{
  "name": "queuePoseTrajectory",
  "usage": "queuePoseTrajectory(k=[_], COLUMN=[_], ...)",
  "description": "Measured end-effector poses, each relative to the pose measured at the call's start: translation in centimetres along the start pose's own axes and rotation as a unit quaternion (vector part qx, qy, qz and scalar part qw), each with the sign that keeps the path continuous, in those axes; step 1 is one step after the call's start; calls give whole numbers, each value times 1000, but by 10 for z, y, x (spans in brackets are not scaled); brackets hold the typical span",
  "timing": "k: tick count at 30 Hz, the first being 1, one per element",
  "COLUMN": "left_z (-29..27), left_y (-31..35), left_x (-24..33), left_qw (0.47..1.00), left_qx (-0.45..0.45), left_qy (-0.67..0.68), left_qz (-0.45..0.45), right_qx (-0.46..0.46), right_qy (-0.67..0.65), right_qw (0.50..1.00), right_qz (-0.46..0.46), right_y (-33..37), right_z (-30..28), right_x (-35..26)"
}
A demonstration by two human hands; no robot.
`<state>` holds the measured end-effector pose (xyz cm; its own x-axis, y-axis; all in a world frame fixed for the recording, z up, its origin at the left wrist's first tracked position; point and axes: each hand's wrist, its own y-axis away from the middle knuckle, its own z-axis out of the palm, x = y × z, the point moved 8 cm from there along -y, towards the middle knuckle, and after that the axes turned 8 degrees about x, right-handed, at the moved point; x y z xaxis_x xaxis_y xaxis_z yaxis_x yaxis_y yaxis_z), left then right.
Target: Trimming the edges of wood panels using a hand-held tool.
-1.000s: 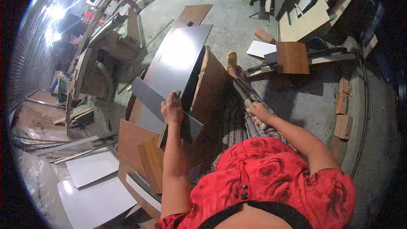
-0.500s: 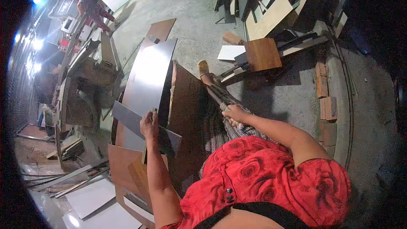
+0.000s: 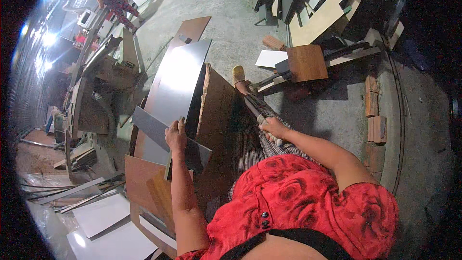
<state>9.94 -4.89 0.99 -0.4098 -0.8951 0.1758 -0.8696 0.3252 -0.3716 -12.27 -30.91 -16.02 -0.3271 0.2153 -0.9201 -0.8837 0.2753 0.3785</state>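
Observation:
My left hand (image 3: 176, 137) is closed over a narrow grey board (image 3: 150, 124), its thumb and fingertips pinched together. Whatever sits between those fingertips is too small to make out. The grey board lies slantwise across a long, shiny silver-grey panel (image 3: 180, 74). At my striped trousers (image 3: 248, 142), my right hand (image 3: 274, 129) is wrapped round a pale, stick-like handle (image 3: 261, 119). A darker length runs from it toward my yellow shoe (image 3: 238, 74); its far end cannot be told apart from my leg. Between my hands stands a brown panel with a ragged edge (image 3: 208, 101).
Brown boards (image 3: 142, 175) and white sheets (image 3: 108, 214) lie at the lower left. A wood-grain square panel (image 3: 308, 62) rests on beams to the right, near stacked bricks (image 3: 371, 96). A machine bench (image 3: 98, 103) stands left. Another person (image 3: 118, 5) is at the far left.
The view has shifted, so the surroundings sit slightly farther right. My left hand has turned a little, with its fingertips now raised. My right hand keeps its grip.

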Motion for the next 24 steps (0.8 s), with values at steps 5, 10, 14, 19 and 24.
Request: queuePoseTrajectory(k=[5, 10, 14, 19, 24], left_z=[-4, -14, -16, -6, -8], left_y=[5, 1, 0, 0, 3], left_x=[-14, 6, 9, 1, -15], left_qw=[995, 997, 994, 998, 997], left_qx=[73, 3, 4, -13, 34], left_qy=[-21, -29, -106, -31, 62], left_qz=[67, -69, -21, -44, -33], right_qx=[-21, -8, 5, -1, -10], right_qy=[-28, -51, -24, -60, -14], right_qw=[998, 996, 998, 996, 999], right_qz=[45, 66, 62, 72, 46], right_y=[1, 4, -4, 0, 6], right_z=[7, 2, 4, 2, 2], right_x=[4, 2, 11, 11, -5])
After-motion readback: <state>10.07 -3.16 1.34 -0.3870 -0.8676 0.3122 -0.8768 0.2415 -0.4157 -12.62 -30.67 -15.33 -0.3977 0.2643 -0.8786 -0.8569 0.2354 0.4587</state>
